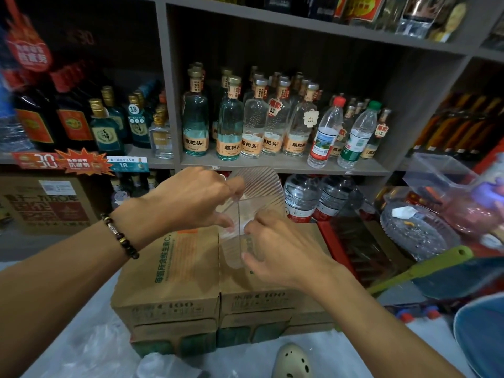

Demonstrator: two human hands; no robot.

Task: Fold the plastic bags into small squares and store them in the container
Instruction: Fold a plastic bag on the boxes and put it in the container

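Left fingers: the left hand (191,197) pinches the upper part of a clear plastic bag (240,230), thumb and forefinger closed on its top edge, the lower fingers curled against the film.
Right fingers: the right hand (275,246) grips the bag's right side — the thumb lies across the front near the lower end, the fingertips curl onto the fold near the middle.
Bag: a narrow, see-through strip, folded lengthwise, held between both hands just above the cardboard boxes (191,276); its lower end touches or nearly touches the box top, I cannot tell which.
Behind the bag: a ribbed clear plastic container (261,186) stands tilted just past the hands, partly hidden by the left fingers.
Left wrist: a dark beaded bracelet (120,236).
Work surface: two brown printed boxes side by side, stacked on others, standing on a pale sheet of plastic (90,347) spread on the floor.
Near floor: a cream perforated shoe (293,361) at the bottom edge.
Right side: a clear lidded bin (436,170), a patterned glass dish (417,233) — and a green-handled tool (425,266) lying across.
Shelves: a grey shelf unit (283,162) carrying rows of liquor bottles (231,118) and two water bottles (324,132).
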